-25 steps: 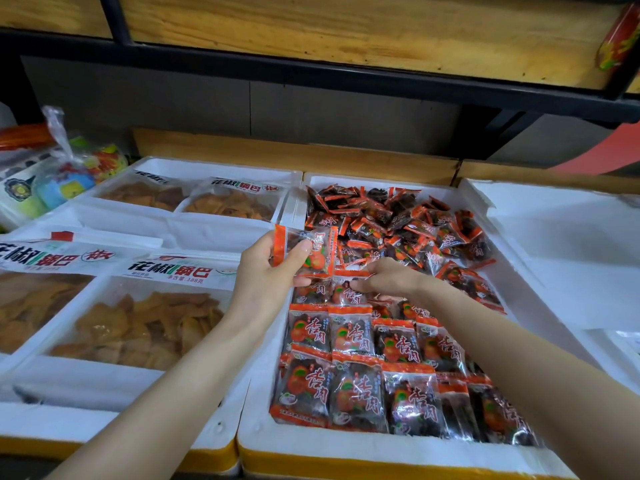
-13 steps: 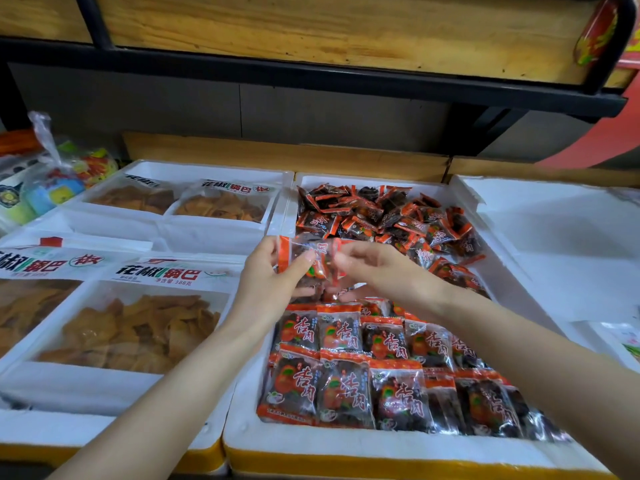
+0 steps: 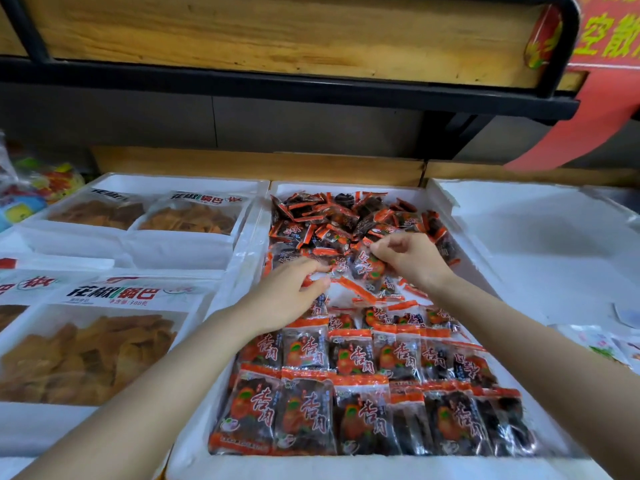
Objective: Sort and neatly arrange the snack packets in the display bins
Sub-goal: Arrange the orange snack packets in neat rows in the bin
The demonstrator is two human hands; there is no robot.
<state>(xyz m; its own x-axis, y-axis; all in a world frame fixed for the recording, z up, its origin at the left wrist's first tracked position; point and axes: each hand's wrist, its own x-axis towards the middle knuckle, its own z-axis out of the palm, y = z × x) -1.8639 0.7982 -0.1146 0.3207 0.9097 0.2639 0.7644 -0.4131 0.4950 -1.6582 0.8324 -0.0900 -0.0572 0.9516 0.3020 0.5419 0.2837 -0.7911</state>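
A white foam bin (image 3: pixel 346 467) holds orange-and-black snack packets. Near its front edge they lie in neat overlapping rows (image 3: pixel 353 355); at the back they form a loose pile (image 3: pixel 332 216). My left hand (image 3: pixel 287 296) reaches over the middle of the bin, with its thumb and fingers pinching the edge of a packet (image 3: pixel 341 268) that lies low on the others. My right hand (image 3: pixel 412 258) is curled at the edge of the pile and pinches another packet (image 3: pixel 369 266) by its top.
Left of the bin, foam bins hold large bags of golden crisps (image 3: pixel 86 355) (image 3: pixel 190 216). A white foam bin (image 3: pixel 536 237) stands on the right. A wooden shelf (image 3: pixel 277 36) with a black frame overhangs the back. Colourful bagged goods (image 3: pixel 34 188) sit far left.
Both hands have moved away from me and down into the middle of the bin. The packet that my left hand held up now lies low on the others. My right hand has reached to the pile.
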